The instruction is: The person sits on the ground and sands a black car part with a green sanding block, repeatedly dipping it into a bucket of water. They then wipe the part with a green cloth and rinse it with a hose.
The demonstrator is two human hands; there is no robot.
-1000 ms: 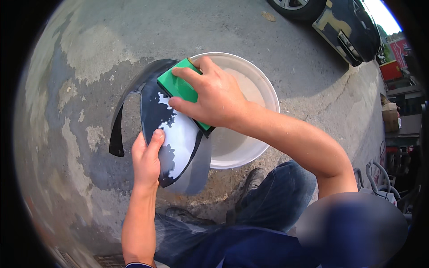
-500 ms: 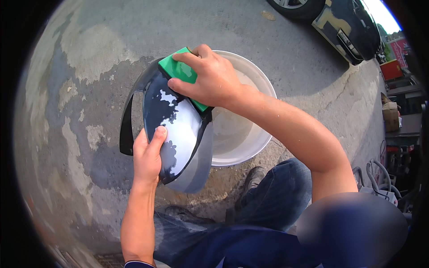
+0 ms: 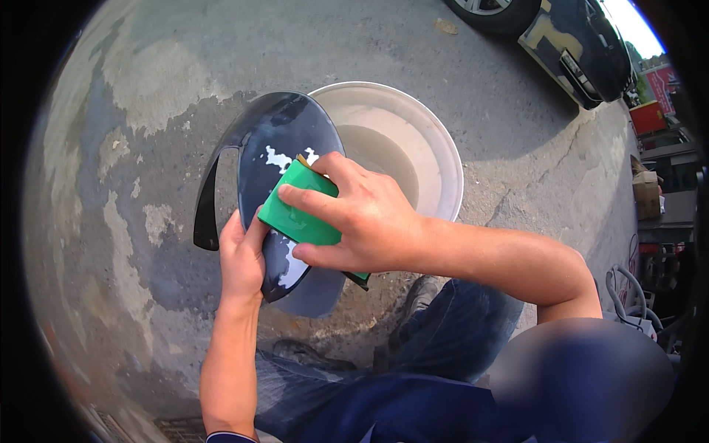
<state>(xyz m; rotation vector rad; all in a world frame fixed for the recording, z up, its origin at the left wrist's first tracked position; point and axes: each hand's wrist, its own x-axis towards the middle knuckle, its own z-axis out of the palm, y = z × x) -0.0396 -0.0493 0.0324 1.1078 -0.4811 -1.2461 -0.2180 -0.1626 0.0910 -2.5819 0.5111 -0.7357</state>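
A glossy dark curved panel (image 3: 288, 125), with white, irregular reflective patches and an opening on its left side, is held partly over a white round bucket (image 3: 451, 148) of cloudy water. My left hand (image 3: 241, 262) grips the panel's lower left edge, thumb partly behind a green block (image 3: 292, 221). My right hand (image 3: 365, 218) has its fingers spread over that block and holds it flat on the lower middle of the panel. Some dark-edged yellowish material shows at the block's far edge.
A dark car body with tan patches (image 3: 561, 59) and a wheel (image 3: 491, 15) stand at the upper right. Cardboard boxes (image 3: 646, 196) and grey hoses (image 3: 628, 292) lie along the right side. My legs and shoes (image 3: 458, 325) are below the bucket on the patchy concrete floor (image 3: 140, 148).
My right hand and the green block have moved down over the panel toward my left thumb, uncovering the panel's upper part. My left hand keeps its grip in almost the same place.
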